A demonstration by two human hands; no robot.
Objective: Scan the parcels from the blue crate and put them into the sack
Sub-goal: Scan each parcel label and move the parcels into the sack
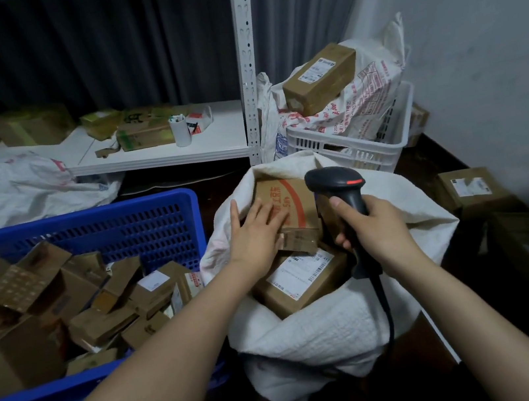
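The blue crate [93, 224] stands at the left, holding several brown cardboard parcels [98, 296]. To its right the white sack [328, 325] stands open with parcels inside. My left hand [254, 233] lies flat with straight fingers on a brown box with red print [290, 196] at the top of the sack. Below it lies a labelled parcel [303, 277]. My right hand [375, 231] grips the handle of a black barcode scanner [336, 182], held above the sack, its cable hanging down.
A white shelf unit [162, 154] behind carries boxes and a white cup. A white crate [358, 144] at the back right holds a printed sack and a box. More boxes [473, 191] sit on the dark floor at the right, by the wall.
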